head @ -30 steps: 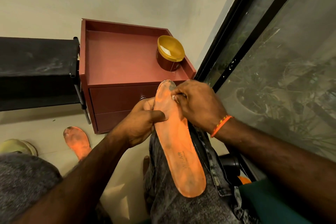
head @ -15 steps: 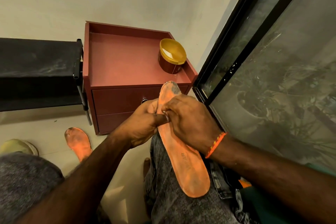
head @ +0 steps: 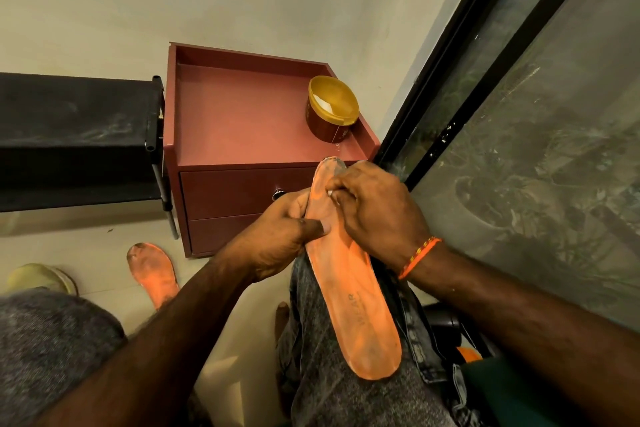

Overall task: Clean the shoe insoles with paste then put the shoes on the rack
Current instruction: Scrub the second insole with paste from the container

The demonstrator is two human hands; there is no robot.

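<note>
An orange insole (head: 360,315) lies along my right thigh with its grey, dirty toe end pointing at the cabinet. My left hand (head: 277,239) grips its left edge, thumb laid across the top. My right hand (head: 377,215) is at the toe end with its fingers curled onto the insole and a white smear at the fingertips. An open gold jar of paste (head: 330,111) stands on the red cabinet (head: 242,121). A second orange insole (head: 152,274) lies on the floor. A pale shoe (head: 41,277) shows at the left edge.
The black shoe rack (head: 76,135) stands left of the cabinet, against the wall. A black-framed glass window (head: 519,149) runs along my right side. A dark object (head: 446,322) sits by my right leg.
My right hand slid down to the middle of the insole, then back up to its toe end. My left hand kept its grip.
</note>
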